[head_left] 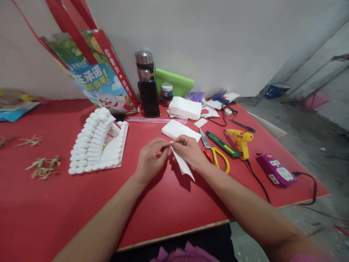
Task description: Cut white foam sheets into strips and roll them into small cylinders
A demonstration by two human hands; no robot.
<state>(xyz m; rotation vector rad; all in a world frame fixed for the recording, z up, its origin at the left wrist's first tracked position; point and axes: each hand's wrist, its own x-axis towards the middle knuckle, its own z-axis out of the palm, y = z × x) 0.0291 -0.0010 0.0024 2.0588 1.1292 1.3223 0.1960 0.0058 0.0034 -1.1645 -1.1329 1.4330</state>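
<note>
Above the middle of the red table, my left hand (152, 159) and my right hand (188, 151) meet at their fingertips. Both pinch the upper end of a narrow white paper strip (183, 165), which hangs down toward me below my right hand. The pinched end is small and partly covered by the fingers. Just behind the hands lies a stack of white paper (180, 130). To the left stands a white model (94, 145) made of rounded white pieces and stepped strips.
Scissors (218, 154), a green cutter (222, 144), a yellow glue gun (241, 140) and a purple power socket (276, 171) lie right. A phone (149, 99), flask (144, 62) and printed bag (100, 80) stand behind. Straw figures (45, 167) lie left.
</note>
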